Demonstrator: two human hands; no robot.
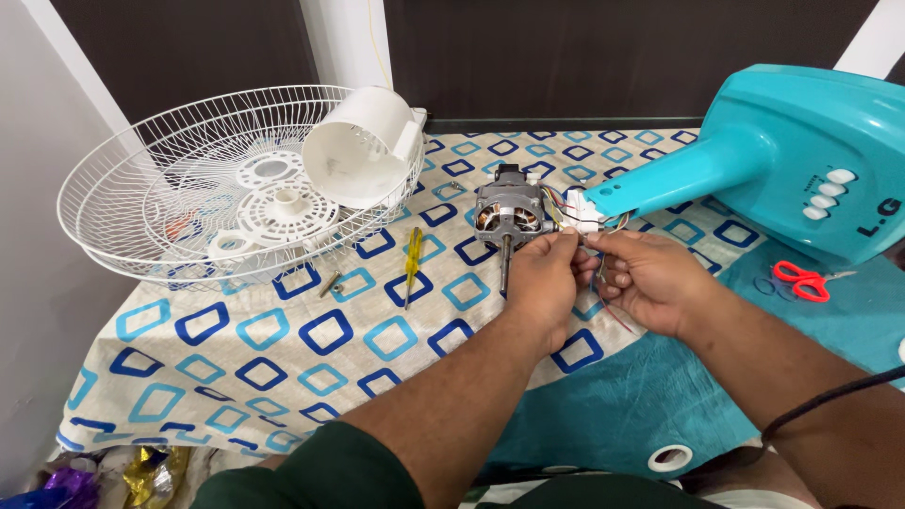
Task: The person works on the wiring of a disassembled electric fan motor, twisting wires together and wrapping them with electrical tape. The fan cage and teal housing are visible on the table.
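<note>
Both hands' grip (586, 247) pinched on wires (603, 226), fan motor (507, 213) just left.

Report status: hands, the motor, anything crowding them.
Left hand and right hand pinch wires beside fan motor. Motor lies on patterned cloth. Teal fan stand close; screwdriver apart.

Both forearms are reaching forward and converging at centre. The left hand (545, 283) is curling knuckles-up, its fingertips pinching. The right hand (646, 281) is facing it, fingers bent inward, fingertips nearly meeting the left's.
</note>
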